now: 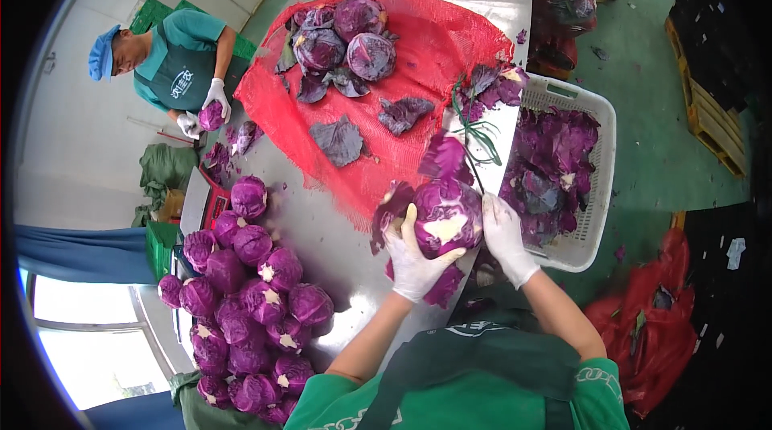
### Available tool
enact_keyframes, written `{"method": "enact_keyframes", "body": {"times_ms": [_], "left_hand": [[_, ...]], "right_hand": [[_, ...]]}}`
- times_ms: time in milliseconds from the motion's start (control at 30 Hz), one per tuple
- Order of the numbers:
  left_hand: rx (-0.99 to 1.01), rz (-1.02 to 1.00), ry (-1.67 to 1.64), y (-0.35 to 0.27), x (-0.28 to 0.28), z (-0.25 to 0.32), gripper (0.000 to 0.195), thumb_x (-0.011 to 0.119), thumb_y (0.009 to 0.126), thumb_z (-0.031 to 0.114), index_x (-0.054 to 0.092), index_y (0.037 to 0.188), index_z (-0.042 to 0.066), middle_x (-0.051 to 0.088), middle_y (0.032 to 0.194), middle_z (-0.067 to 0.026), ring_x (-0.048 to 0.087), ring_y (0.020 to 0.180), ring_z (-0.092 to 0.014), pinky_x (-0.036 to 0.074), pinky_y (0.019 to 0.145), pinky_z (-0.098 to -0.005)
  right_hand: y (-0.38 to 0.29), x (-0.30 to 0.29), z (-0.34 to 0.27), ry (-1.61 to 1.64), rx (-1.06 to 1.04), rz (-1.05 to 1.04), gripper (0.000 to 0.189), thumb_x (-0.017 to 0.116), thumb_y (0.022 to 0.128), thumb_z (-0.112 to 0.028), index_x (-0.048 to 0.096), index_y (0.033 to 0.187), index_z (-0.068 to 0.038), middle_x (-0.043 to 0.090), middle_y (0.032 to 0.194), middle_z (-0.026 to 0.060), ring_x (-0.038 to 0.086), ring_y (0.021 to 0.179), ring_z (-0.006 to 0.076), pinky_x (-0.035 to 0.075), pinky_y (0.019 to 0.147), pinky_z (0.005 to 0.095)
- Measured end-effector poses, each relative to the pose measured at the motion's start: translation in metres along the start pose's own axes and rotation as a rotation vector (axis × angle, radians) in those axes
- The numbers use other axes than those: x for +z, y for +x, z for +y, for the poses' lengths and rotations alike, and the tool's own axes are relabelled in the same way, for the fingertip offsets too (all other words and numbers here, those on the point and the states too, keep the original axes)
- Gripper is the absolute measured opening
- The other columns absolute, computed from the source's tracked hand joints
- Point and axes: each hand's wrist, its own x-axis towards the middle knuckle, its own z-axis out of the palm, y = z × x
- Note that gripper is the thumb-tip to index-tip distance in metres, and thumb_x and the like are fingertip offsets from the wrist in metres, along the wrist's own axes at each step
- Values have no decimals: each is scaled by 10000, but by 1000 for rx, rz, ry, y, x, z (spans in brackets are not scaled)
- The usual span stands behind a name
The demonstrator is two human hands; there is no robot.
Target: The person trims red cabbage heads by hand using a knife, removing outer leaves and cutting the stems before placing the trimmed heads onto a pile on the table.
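A red cabbage [447, 219] with its pale cut stem end facing up is between my gloved hands, over the edge of the metal table [362, 303]. My left hand [416, 255] grips it from the left and below, thumb and fingers spread around it. My right hand [506, 237] is at the cabbage's right side, fingers bent round something thin and dark, perhaps a knife, mostly hidden. Loose purple outer leaves [445, 159] hang around the cabbage. Beyond it, several untrimmed cabbages [371, 56] and dark leaves [336, 140] lie on a red mesh bag [410, 98]. Trimmed cabbages [248, 303] are heaped at the left.
A white plastic basket [603, 189] of leaves stands against the table's right side. Green twine [479, 134] lies near the edge. A co-worker [181, 68] across the table holds a small cabbage. A red scale [216, 207] stands behind the heap; red bags [651, 321] lie on the floor.
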Motion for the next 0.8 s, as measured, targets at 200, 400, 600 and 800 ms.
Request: {"method": "enact_keyframes", "body": {"times_ms": [200, 400, 600, 800], "left_hand": [[-54, 63, 207, 5, 19, 24, 1202, 894, 548, 492, 258, 1456, 28, 314, 1233, -242, 356, 1167, -406, 323, 1021, -501], [-138, -11, 132, 13, 19, 28, 1256, 881, 545, 544, 210, 1482, 44, 302, 1245, -249, 348, 1162, -413, 302, 1026, -510], [-81, -41, 333, 20, 17, 34, 1257, 843, 536, 571, 220, 1497, 54, 359, 1194, -244, 370, 1101, -402, 324, 968, -501], [-110, -16, 417, 25, 25, 50, 1156, 768, 595, 657, 310, 1463, 46, 374, 1260, -272, 406, 1105, -452, 380, 890, -577]], "right_hand": [[-4, -31, -29, -183, -114, 104, 346, 478, 988, -246, 588, 1256, -56, 646, 1028, 196, 637, 902, 344, 519, 765, 393], [-53, -28, -32, -311, -171, 73, 511, 471, 981, -248, 392, 1446, -52, 638, 776, 168, 610, 577, 301, 490, 529, 394], [-39, -18, -39, -449, -119, 28, 600, 501, 966, -282, 307, 1493, -68, 614, 712, 132, 600, 538, 262, 479, 486, 371], [-23, -14, -34, -450, -59, 103, 527, 517, 961, -240, 391, 1449, -87, 618, 701, 143, 607, 555, 297, 488, 505, 399]]}}
